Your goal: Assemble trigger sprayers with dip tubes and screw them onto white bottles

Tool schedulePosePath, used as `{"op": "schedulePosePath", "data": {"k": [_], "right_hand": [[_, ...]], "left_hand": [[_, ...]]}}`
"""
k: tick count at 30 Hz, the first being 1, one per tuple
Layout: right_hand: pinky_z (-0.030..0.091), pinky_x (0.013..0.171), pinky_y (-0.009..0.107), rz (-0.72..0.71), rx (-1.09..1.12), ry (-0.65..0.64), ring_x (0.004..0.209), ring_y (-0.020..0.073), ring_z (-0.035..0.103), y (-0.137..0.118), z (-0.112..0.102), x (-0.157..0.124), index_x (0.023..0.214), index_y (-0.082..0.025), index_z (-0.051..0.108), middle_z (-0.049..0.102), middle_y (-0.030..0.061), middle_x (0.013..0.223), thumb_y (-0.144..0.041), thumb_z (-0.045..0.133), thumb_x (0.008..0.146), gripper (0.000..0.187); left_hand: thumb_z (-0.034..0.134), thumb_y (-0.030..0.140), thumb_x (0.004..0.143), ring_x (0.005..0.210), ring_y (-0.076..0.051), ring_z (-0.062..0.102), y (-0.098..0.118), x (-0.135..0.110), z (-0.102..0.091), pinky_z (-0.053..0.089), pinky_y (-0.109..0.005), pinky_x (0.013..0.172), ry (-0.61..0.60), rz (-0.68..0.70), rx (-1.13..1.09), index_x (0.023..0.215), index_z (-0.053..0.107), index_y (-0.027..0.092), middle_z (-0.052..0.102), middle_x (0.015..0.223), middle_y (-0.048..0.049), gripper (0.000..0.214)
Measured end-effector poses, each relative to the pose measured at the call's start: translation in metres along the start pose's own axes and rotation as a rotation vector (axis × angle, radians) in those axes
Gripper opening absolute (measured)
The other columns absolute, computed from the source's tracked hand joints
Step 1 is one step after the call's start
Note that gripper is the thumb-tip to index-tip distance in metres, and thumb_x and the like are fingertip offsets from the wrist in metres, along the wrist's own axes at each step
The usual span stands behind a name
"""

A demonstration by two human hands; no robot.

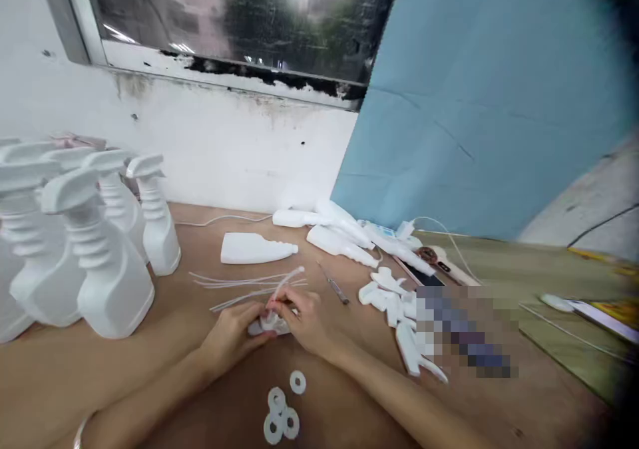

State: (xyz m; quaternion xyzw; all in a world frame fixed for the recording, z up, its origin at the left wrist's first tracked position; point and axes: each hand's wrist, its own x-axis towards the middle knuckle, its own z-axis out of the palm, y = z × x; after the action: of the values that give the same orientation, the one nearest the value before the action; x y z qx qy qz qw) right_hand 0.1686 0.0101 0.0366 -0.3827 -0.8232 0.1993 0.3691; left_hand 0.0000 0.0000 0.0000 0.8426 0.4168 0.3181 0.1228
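Near the middle of the table, my left hand (234, 332) is closed around a white plastic sprayer head (255, 328), mostly hidden by fingers. My right hand (308, 317) pinches a thin translucent dip tube (285, 280) close to its lower end, at the sprayer head. The tube slants up to the right; whether its end sits inside the head is hidden. Behind my hands lie several loose dip tubes (234, 282). A white bottle (254, 248) rests on its side beyond them. Several flat white rings (298, 382) are in front of my hands.
Assembled spray bottles (112, 283) stand grouped at left. More bottles (339, 244) lie by the wall. Right of my hands are a metal tool (333, 284), like a craft knife or tweezers, and piled white trigger parts (392, 297). A phone-like device (419, 275) lies behind.
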Motion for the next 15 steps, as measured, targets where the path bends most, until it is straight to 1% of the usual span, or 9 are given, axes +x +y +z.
{"op": "schedulePosePath", "data": {"k": [3, 9, 12, 15], "right_hand": [[0.041, 0.059, 0.02, -0.028, 0.006, 0.024, 0.061, 0.0099, 0.055, 0.0028, 0.003, -0.0011, 0.075, -0.021, 0.056, 0.062, -0.0021, 0.066, -0.026, 0.047, 0.083, 0.012], [0.042, 0.058, 0.02, -0.087, 0.011, 0.081, 0.06, 0.0105, 0.056, 0.0045, 0.0082, -0.0049, 0.074, -0.019, 0.056, 0.061, -0.0002, 0.064, -0.022, 0.046, 0.082, 0.013], [0.042, 0.061, 0.021, -0.09, -0.028, 0.076, 0.063, 0.011, 0.057, 0.0028, 0.0092, -0.0057, 0.074, -0.02, 0.056, 0.062, 0.0005, 0.067, -0.023, 0.044, 0.083, 0.015], [0.043, 0.063, 0.022, -0.087, -0.046, 0.05, 0.065, 0.011, 0.057, 0.0014, 0.0082, -0.004, 0.077, -0.02, 0.057, 0.063, 0.0001, 0.07, -0.023, 0.042, 0.085, 0.017]], "left_hand": [[0.054, 0.036, 0.077, 0.076, -0.016, 0.061, -0.0002, -0.0028, 0.0013, 0.047, -0.024, 0.066, -0.001, 0.012, -0.029, 0.096, 0.056, 0.019, 0.064, 0.088, -0.0024, 0.025], [0.057, 0.034, 0.076, 0.079, -0.016, 0.06, -0.0043, -0.0052, 0.0058, 0.047, -0.023, 0.069, 0.049, 0.013, -0.092, 0.094, 0.056, 0.021, 0.065, 0.09, -0.0014, 0.023], [0.056, 0.031, 0.076, 0.076, -0.015, 0.06, -0.0024, -0.0053, 0.0041, 0.045, -0.022, 0.067, 0.031, -0.004, -0.112, 0.094, 0.057, 0.021, 0.064, 0.087, -0.0002, 0.02], [0.057, 0.031, 0.074, 0.073, -0.015, 0.059, 0.0029, -0.0044, 0.0005, 0.044, -0.022, 0.065, 0.035, -0.05, -0.14, 0.091, 0.058, 0.021, 0.064, 0.082, 0.0005, 0.019]]}}
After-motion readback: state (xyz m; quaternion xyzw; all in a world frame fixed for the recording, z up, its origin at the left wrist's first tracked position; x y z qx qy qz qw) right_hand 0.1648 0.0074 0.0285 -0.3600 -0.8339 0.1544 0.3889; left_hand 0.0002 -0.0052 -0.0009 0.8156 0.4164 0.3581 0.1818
